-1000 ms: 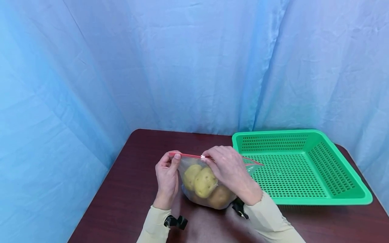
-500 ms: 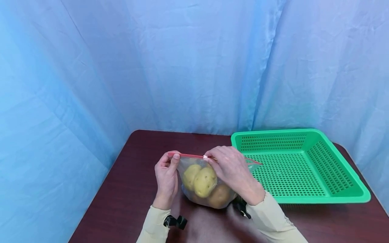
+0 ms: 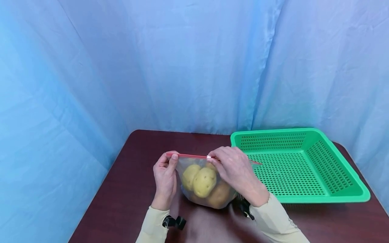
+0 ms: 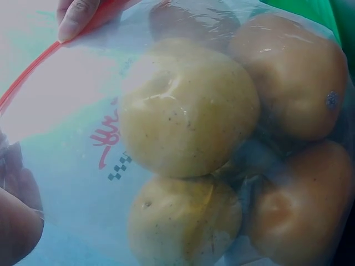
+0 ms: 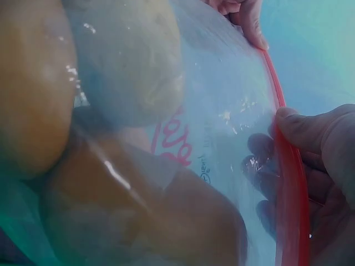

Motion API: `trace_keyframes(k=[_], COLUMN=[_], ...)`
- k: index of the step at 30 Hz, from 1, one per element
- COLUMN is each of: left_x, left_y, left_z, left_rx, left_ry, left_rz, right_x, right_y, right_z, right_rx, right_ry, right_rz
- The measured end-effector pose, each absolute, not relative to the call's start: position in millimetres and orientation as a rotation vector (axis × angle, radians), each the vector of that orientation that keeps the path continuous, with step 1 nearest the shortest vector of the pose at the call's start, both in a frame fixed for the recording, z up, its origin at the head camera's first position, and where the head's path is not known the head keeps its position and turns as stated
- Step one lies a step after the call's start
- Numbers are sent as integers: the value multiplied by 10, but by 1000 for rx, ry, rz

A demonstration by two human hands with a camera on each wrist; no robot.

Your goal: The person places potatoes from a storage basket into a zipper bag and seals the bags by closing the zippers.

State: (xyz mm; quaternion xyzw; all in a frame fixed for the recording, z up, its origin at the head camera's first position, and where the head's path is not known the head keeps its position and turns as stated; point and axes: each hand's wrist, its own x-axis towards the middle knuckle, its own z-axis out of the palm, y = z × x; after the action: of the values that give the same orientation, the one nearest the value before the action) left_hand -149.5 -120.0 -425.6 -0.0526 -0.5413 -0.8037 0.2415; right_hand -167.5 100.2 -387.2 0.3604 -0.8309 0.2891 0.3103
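Observation:
A clear zip bag (image 3: 184, 164) holding several potatoes (image 3: 204, 182) stands on the table, its red zip edge (image 3: 191, 156) stretched level across the top. My left hand (image 3: 165, 179) pinches the left end of that edge between thumb and fingers. My right hand (image 3: 238, 173) pinches the edge beside the small white slider (image 3: 208, 157), right of the bag's middle. Close up in the right wrist view, a thumb (image 5: 316, 130) presses on the red strip (image 5: 292, 210), with fingertips showing through the plastic behind it. Red lettering (image 4: 106, 133) marks the bag. My right hand hides its upper right part.
A green perforated basket (image 3: 329, 195) stands on the right side of the dark red-brown table (image 3: 130, 189), just behind my right forearm. Light blue curtains (image 3: 188, 67) hang behind the table and along its left side.
My right hand and the white slider have moved a little to the right along the red edge. My left hand keeps its grip on the left end, shifting very slightly left.

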Motion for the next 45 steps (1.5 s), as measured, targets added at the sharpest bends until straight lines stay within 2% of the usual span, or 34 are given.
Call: trace_keyframes(k=[45], left_x=[-1489], left_y=[-1207], left_z=[-4278], left_rx=[-170], left_ry=[-1460], left_rz=[-2209], right_x=[-1646], right_y=[1187], right_z=[-3944], right_rx=[949], right_ry=[-2108], right_rz=[763])
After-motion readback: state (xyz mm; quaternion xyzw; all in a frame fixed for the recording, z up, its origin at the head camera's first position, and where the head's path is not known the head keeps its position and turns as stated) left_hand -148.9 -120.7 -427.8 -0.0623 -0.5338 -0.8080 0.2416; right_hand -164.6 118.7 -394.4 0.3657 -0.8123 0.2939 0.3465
